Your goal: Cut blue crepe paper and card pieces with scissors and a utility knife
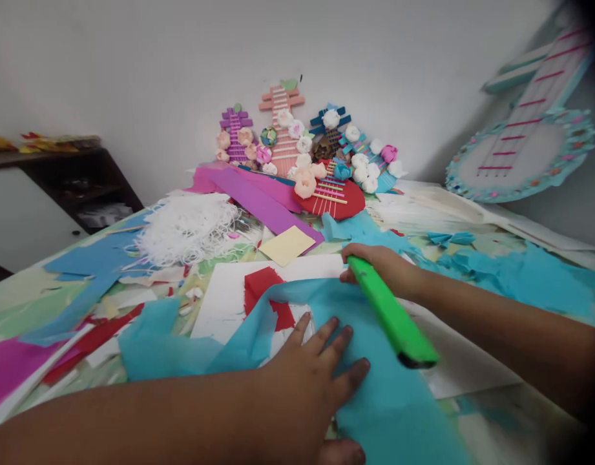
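My left hand (316, 374) lies with its fingers spread on a sheet of turquoise crepe paper (394, 407), pressing on it at the near middle of the table. In my right hand (375, 268) is a bright green utility knife (391, 313). Its black-tipped handle end points toward me, and my fingers hide its front end near the far edge of the turquoise paper. A folded strip of that paper loops to the left. Beneath it are a white sheet (219, 303) and a torn red paper piece (261, 284).
White string (185, 226) is heaped at the left. Purple paper (263, 200) and a yellow card (286, 245) lie ahead. Several flower-decorated paper guitars (282, 135) lean on the wall; a larger guitar (524, 142) hangs right. A dark shelf (84, 174) stands left.
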Demonstrator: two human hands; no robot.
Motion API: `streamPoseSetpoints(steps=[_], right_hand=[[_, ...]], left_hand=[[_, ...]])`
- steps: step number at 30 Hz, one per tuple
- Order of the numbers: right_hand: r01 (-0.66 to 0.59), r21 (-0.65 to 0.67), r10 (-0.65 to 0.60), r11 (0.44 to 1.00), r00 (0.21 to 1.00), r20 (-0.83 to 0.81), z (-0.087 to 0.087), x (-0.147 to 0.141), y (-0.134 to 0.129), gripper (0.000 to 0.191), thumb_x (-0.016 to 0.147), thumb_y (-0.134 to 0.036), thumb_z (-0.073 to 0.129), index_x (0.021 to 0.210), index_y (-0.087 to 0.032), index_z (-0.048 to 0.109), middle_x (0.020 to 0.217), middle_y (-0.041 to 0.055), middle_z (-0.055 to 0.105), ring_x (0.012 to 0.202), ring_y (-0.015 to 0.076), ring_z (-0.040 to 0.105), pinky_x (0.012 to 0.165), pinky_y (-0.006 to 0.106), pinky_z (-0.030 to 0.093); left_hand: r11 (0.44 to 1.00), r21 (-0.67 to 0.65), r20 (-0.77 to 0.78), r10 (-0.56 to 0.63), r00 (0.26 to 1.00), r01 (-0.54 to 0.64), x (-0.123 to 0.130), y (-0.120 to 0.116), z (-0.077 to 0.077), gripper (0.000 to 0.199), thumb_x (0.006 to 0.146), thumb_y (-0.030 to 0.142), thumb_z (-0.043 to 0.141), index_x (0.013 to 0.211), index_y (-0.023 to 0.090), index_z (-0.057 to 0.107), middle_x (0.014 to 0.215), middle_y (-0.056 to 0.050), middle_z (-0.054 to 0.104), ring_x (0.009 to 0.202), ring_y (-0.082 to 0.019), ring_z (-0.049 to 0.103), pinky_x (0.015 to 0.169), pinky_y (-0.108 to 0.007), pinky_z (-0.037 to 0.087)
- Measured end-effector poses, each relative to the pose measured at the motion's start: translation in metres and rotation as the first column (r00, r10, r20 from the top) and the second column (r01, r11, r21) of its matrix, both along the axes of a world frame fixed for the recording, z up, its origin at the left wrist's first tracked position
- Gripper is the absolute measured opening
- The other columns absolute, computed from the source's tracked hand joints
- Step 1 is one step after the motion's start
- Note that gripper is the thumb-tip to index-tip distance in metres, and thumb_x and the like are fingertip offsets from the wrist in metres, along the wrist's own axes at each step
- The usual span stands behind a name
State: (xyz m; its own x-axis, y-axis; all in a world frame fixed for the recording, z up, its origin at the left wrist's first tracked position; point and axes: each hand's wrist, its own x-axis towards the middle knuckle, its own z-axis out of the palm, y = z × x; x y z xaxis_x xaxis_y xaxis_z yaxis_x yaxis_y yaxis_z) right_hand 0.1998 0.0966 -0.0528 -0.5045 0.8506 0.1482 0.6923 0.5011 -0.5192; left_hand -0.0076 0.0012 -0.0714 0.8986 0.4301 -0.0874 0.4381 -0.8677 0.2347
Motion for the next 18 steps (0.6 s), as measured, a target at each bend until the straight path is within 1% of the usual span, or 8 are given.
streamPoseSetpoints(steps=[2, 3, 5, 8, 10, 18], right_hand=[[-0.03, 0.042, 0.025, 0.999, 0.993, 0.116, -0.0058, -0.0109, 0.0024, 0.034, 0.062, -0.044, 0.061, 0.084, -0.02, 0.052, 0.073, 0.0014, 0.06, 0.068, 0.0159, 0.055, 0.06, 0.026, 0.041], [-0.062, 0.036, 0.056, 0.997, 0.986, 0.16, -0.0082, -0.014, 0.0032, 0.035, 0.06, -0.043, 0.062, 0.084, -0.019, 0.052, 0.074, 0.0016, 0.061, 0.068, 0.0162, 0.055, 0.06, 0.026, 0.04], [-0.117, 0.028, 0.11, 0.993, 0.975, 0.195, -0.0108, -0.016, 0.0036, 0.031, 0.062, -0.039, 0.061, 0.084, -0.019, 0.052, 0.073, 0.0018, 0.06, 0.067, 0.0158, 0.055, 0.059, 0.026, 0.04], [-0.166, 0.012, 0.161, 0.986, 0.969, 0.19, -0.01, -0.0133, 0.0027, 0.018, 0.068, -0.03, 0.055, 0.08, -0.018, 0.053, 0.067, 0.0009, 0.059, 0.064, 0.0142, 0.055, 0.06, 0.025, 0.04], [-0.187, -0.003, 0.184, 0.982, 0.965, 0.186, -0.0078, -0.0115, 0.0016, 0.014, 0.068, -0.029, 0.054, 0.077, -0.018, 0.054, 0.067, 0.0003, 0.059, 0.065, 0.0136, 0.055, 0.061, 0.024, 0.04], [-0.172, 0.01, 0.17, 0.985, 0.978, 0.121, -0.0047, -0.0078, -0.0015, 0.02, 0.068, -0.038, 0.055, 0.073, -0.018, 0.053, 0.07, -0.0004, 0.057, 0.065, 0.0126, 0.054, 0.063, 0.025, 0.041]], left_hand=[[1.0, 0.002, 0.012, 0.004, 1.0, -0.004, -0.0009, -0.0018, -0.0011, 0.07, 0.079, 0.059, 0.028, 0.134, 0.017, 0.021, 0.138, -0.021, 0.014, 0.127, -0.035, 0.005, 0.094, -0.062, 0.004], [1.0, 0.0, 0.016, 0.004, 1.0, -0.004, -0.0011, -0.0025, -0.0015, 0.07, 0.078, 0.059, 0.029, 0.133, 0.017, 0.022, 0.138, -0.021, 0.014, 0.127, -0.036, 0.005, 0.094, -0.062, 0.003], [1.0, -0.002, 0.024, 0.006, 1.0, -0.006, -0.0013, -0.003, -0.0016, 0.07, 0.078, 0.059, 0.029, 0.133, 0.016, 0.023, 0.137, -0.021, 0.015, 0.126, -0.036, 0.006, 0.094, -0.062, 0.002], [1.0, -0.004, 0.027, 0.014, 1.0, -0.014, -0.0011, -0.0029, -0.0003, 0.069, 0.078, 0.058, 0.03, 0.132, 0.015, 0.025, 0.137, -0.021, 0.017, 0.126, -0.037, 0.008, 0.093, -0.062, 0.001], [1.0, 0.0, 0.024, 0.025, 0.999, -0.025, -0.0008, -0.0031, 0.0002, 0.068, 0.078, 0.058, 0.031, 0.132, 0.015, 0.026, 0.137, -0.021, 0.018, 0.126, -0.036, 0.008, 0.094, -0.061, 0.001], [0.999, 0.04, 0.048, 0.031, 0.998, -0.033, -0.0001, -0.0044, -0.0049, 0.069, 0.077, 0.058, 0.031, 0.131, 0.015, 0.028, 0.137, -0.021, 0.019, 0.126, -0.035, 0.009, 0.094, -0.06, 0.002]])
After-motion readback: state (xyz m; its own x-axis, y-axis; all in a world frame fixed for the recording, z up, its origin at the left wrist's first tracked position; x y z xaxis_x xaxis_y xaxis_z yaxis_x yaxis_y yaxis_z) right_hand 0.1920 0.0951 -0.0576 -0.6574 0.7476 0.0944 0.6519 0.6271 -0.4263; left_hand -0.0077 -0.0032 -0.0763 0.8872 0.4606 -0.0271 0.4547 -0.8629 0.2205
